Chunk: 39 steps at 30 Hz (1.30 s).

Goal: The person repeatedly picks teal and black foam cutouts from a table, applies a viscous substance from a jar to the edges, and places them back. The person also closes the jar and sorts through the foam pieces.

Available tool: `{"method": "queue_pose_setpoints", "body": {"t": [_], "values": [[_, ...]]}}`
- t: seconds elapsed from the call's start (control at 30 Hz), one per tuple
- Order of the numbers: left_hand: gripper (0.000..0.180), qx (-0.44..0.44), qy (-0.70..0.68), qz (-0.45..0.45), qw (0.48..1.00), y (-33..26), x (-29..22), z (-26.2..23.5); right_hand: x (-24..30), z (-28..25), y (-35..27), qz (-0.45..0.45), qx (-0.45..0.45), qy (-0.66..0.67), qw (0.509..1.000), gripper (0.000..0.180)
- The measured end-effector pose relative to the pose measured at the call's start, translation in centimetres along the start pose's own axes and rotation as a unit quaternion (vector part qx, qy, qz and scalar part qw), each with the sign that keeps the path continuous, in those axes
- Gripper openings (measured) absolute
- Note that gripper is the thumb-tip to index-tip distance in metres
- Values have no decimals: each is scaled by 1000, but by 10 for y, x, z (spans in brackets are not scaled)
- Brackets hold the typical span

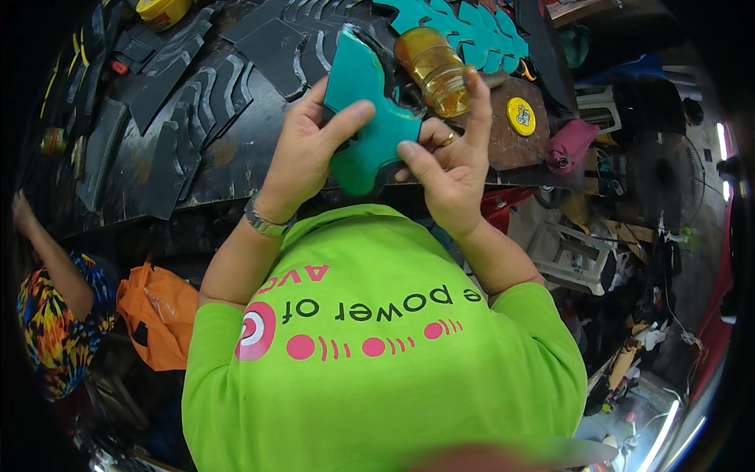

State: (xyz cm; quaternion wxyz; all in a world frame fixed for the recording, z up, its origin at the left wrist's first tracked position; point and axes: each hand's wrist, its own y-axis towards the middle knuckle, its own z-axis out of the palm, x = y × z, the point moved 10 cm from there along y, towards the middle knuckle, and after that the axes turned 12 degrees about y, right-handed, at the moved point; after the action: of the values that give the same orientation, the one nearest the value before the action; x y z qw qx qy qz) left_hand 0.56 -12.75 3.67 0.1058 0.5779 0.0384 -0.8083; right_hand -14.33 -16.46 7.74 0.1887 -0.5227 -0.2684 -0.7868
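Sweeping from 9 round to 2 o'clock, a black worktable (236,169), scuffed and stained. Spread over it at 10 to 11, dark cut-out panels (271,59), many with curved edges; at 1, a row of teal cut-outs (472,35). At 2, a reddish-brown board (515,153). At 12, held up over the near table edge, a curved teal panel (384,124). Clamped on its 9 o'clock side, thumb on top, the left hand (307,149); pinching its 4 o'clock edge, the right hand (456,169), index finger (480,110) raised. Possible creasing or twisting through uneven pull between both grips. Just beyond that finger, an amber-stained jar (429,59); impossible to tell contact from overlap. Likely chance of knocking it, perhaps smearing the teal, through a careless outward swing. Smallest, on the board, a round yellow lid (521,116).
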Motion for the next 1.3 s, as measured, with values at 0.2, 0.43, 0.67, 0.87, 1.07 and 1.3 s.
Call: {"method": "queue_pose_setpoints", "body": {"t": [0.2, 0.43, 0.67, 0.87, 1.07, 1.3], "values": [[30, 183, 141, -93, 968, -21, 25, 17, 35, -32, 15, -6, -16, -89, 996, 64], [27, 61, 32, -51, 996, -12, 18, -18, 51, -64, 13, 1, 68, -632, 772, 51], [35, 30, 52, -27, 998, -14, 29, -7, 7, -77, 6, 80, 67, -728, 677, 58], [37, 27, 42, -42, 998, -14, 33, -3, 67, -48, 14, -143, 10, -602, 786, 54], [38, 39, -21, -54, 998, -16, 38, 11, 77, -35, 1, -211, -42, -176, 961, 52], [37, 39, -79, -85, 993, -18, 44, 14, -12, -17, 11, -41, -6, -151, 988, 61]]}}
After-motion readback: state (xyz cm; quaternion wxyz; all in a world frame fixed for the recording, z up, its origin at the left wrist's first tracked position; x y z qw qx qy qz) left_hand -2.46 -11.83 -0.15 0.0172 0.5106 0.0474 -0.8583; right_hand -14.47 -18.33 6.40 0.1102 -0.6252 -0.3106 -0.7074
